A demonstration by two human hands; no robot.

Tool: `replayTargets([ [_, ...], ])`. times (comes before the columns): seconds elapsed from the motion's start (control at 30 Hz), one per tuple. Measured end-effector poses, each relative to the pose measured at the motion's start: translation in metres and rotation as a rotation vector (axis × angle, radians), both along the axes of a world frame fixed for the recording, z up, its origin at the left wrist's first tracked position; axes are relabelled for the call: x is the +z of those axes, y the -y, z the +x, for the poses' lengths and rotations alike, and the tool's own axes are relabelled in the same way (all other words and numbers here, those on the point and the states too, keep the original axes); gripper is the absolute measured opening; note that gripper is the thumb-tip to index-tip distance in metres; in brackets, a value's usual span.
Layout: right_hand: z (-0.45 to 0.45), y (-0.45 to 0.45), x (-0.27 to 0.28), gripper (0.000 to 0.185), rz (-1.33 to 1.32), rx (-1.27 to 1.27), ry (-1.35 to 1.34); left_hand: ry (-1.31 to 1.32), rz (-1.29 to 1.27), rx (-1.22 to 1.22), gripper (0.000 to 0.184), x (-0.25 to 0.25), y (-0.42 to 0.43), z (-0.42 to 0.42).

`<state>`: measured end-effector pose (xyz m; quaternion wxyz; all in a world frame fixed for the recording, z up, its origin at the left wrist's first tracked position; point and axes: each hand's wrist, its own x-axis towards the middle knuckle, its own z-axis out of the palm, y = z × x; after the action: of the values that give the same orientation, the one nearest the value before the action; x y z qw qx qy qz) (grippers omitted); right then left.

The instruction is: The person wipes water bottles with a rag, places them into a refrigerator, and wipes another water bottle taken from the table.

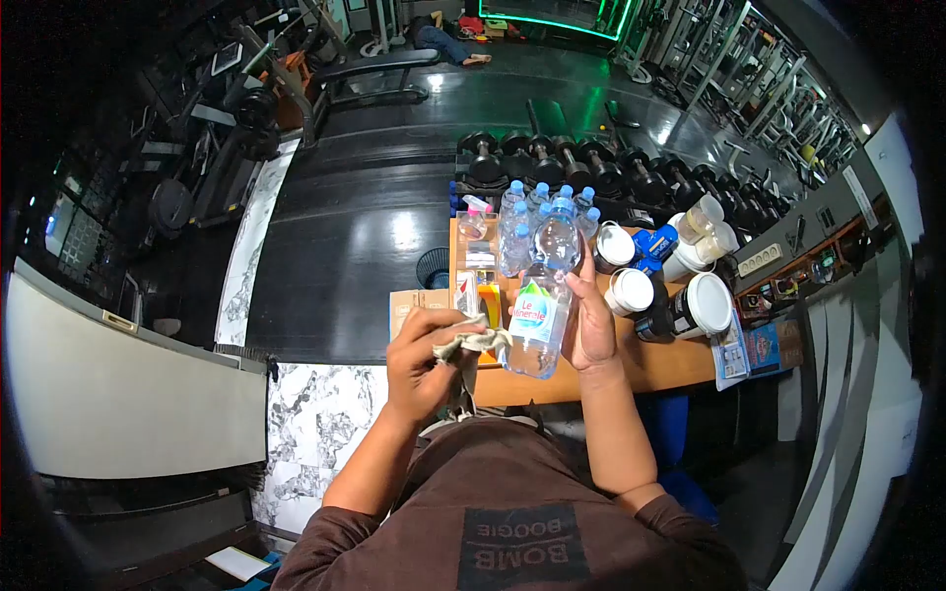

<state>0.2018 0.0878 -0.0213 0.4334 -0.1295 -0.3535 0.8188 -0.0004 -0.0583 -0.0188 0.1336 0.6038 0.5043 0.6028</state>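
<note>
Bottle [537, 320] at frame centre — right hand [591, 323] wrapped round it, left hand [422, 362] pinching a cloth [475, 341] at its side. Wiping seems the step; the next move likely needs steady turning.

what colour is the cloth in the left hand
The cloth is a pale beige, best seen in the head view.

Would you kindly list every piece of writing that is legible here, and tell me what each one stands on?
"Le Minerale": on the bottle in the right hand.
"BOMB BOOGIE": on the brown shirt, upside down in this view.
Too small or blurred to read: the print on the blue pack and on the blue leaflet.
</note>
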Motion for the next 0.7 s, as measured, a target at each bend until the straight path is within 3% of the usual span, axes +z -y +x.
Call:
replayTargets([
  [0.17, 0.008, -0.008, -0.033, 0.059, -0.044, -0.066, 0.174, 0.185, -0.017, -0.011, 0.027, -0.003, -0.005, -0.003],
  [0.23, 0.009, -0.007, -0.035, 0.053, -0.276, 0.186, -0.127, 0.422, -0.122, -0.048, 0.023, -0.003, -0.011, -0.003],
  [0.27, 0.007, -0.007, -0.036, 0.055, -0.262, 0.202, -0.199, 0.508, -0.12, -0.112, 0.02, -0.009, -0.017, -0.008],
  [0.37, 0.0, 0.008, -0.019, 0.055, -0.369, 0.339, -0.334, 0.574, -0.142, -0.101, 0.021, -0.006, -0.034, -0.01],
  [0.5, -0.012, 0.029, -0.021, 0.055, -0.349, 0.191, -0.169, 0.883, -0.227, -0.17, 0.029, -0.001, -0.071, -0.018],
  [0.63, -0.021, 0.039, -0.006, 0.053, -0.274, 0.174, -0.008, 0.906, -0.24, -0.241, 0.027, 0.023, -0.102, -0.017],
  [0.67, -0.019, 0.034, -0.013, 0.06, -0.248, 0.245, 0.011, 0.905, -0.242, -0.245, 0.027, 0.025, -0.112, -0.017],
  [0.7, -0.02, 0.033, -0.019, 0.06, -0.249, 0.241, 0.009, 0.728, -0.193, -0.26, 0.026, 0.026, -0.121, -0.018],
])
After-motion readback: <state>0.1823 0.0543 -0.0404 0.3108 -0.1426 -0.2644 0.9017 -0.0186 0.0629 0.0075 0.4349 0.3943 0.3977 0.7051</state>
